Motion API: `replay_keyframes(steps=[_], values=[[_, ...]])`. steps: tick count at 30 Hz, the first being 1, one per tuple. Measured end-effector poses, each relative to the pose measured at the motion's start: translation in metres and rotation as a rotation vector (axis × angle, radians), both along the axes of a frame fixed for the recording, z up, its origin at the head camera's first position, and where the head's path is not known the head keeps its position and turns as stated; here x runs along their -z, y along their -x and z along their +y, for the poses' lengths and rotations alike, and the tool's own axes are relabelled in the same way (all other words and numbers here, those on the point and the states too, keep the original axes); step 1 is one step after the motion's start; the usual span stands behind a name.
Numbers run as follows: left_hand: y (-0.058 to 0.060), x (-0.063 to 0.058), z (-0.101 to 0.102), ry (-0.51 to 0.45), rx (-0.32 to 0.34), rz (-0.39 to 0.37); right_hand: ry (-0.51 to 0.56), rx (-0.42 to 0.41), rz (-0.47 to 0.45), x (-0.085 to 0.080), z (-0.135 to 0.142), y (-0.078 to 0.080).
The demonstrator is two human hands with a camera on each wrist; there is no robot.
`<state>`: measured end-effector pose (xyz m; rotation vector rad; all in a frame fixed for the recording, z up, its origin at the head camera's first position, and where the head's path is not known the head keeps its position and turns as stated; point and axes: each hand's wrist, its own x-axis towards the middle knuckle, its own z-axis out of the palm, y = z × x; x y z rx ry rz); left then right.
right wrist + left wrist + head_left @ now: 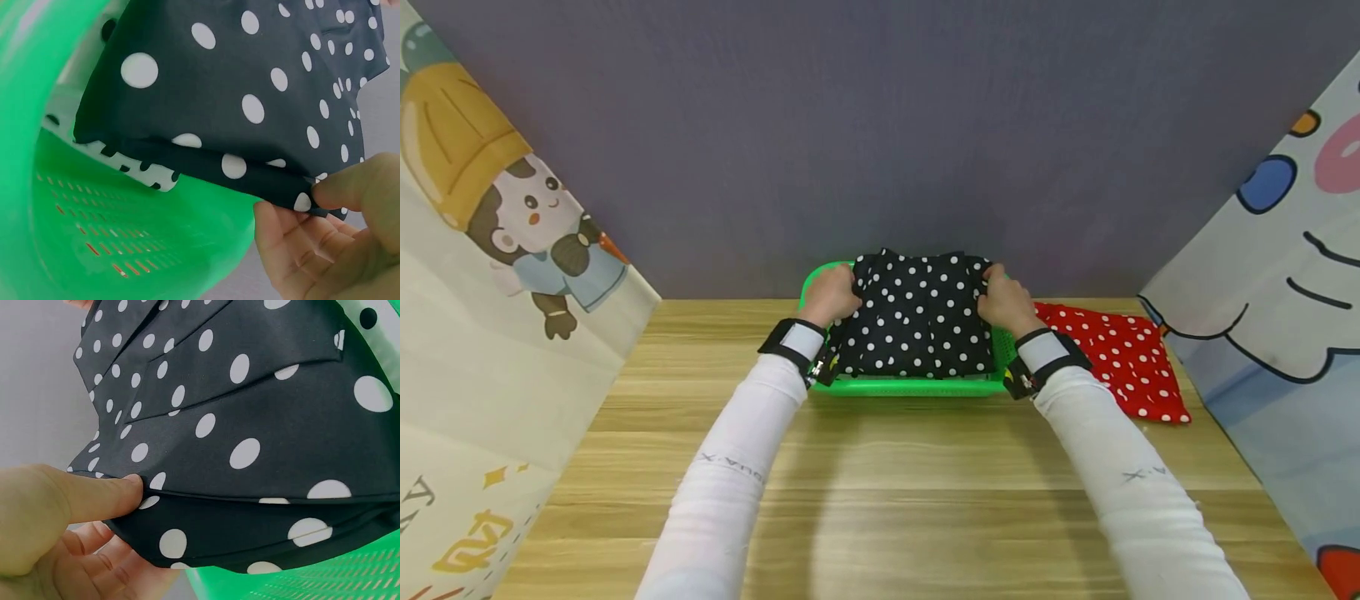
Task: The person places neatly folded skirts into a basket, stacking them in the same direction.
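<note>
A folded black cloth with white polka dots lies over a green plastic basket in the head view. At its left side, my left hand pinches the edge; the left wrist view shows the thumb on top of the cloth and the other fingers below. My right hand pinches the opposite edge, its thumb also pressing from above. Under the black cloth, inside the basket, a white cloth with black dots shows in the right wrist view; most of it is hidden.
On the wooden table, right of the basket, lies a folded red cloth with white dots, partly behind my right forearm. A grey wall rises behind the basket. Panels with cartoon prints stand on both sides.
</note>
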<state>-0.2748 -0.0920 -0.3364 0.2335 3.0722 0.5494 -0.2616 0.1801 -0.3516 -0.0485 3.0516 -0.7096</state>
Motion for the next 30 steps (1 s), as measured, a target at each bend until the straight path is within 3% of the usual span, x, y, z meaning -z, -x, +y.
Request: replay_keyframes(steps=[11, 30], values=[[0.008, 0.012, 0.005, -0.018, -0.037, -0.132, -0.064, -0.003, -0.079, 0.005, -0.007, 0.007], [0.015, 0.033, 0.014, 0.009, -0.081, -0.235, -0.107, -0.032, -0.129, 0.019, -0.014, 0.012]])
